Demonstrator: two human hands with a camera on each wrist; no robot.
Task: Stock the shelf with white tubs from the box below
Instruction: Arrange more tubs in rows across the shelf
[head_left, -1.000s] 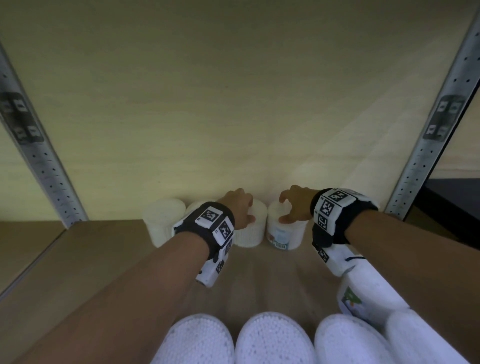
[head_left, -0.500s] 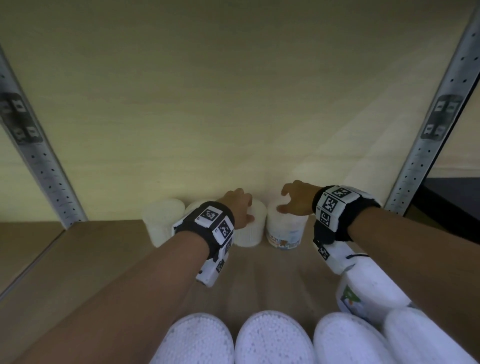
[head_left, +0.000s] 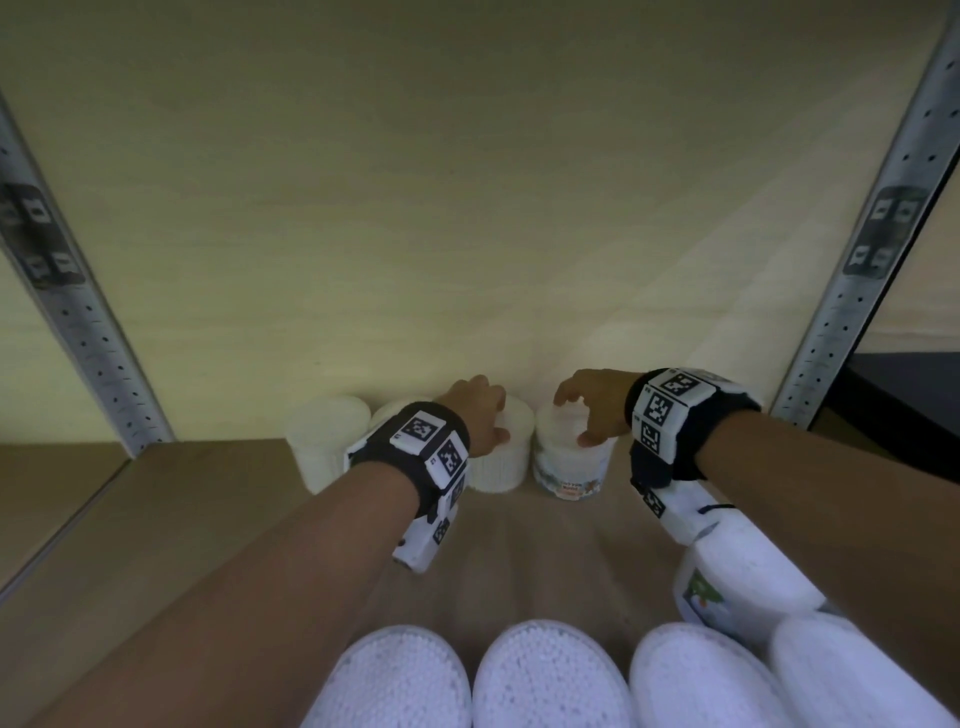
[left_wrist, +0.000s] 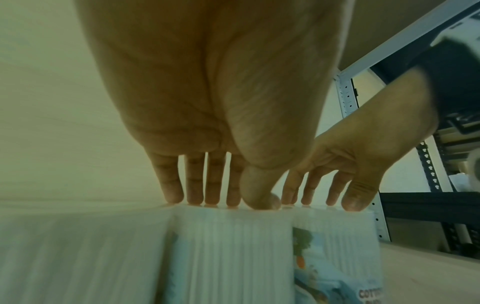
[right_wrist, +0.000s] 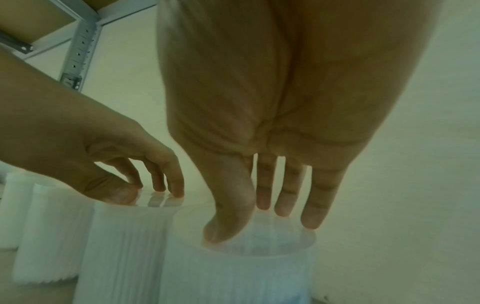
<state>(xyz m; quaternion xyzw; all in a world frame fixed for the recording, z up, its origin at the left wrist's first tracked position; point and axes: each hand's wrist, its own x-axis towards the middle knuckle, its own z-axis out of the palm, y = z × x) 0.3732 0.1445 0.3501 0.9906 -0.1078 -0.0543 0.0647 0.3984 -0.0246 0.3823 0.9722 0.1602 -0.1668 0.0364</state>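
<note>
The shelf (head_left: 130, 519), a pale wood-grain board between perforated grey metal uprights (head_left: 88, 343), carried a row of white tubs set hard against the back panel, evidently to leave the front clear for further stock. More tubs (head_left: 545, 675) lay in the foreground below, lids speckled white; the box itself could not be made out. The left hand (head_left: 475, 415) rested fingertips-down on the lid of one tub (head_left: 501, 462), fingers straight and close together, nothing clasped. The right hand (head_left: 592, 410) stood likewise on the neighbouring labelled tub (head_left: 569, 467), fingers extended, thumb on the near rim, gripping nothing. Both appeared to be seating the tubs, which touched side by side. Tubs were cylindrical, ribbed, translucent plastic with smooth clear lids.
</note>
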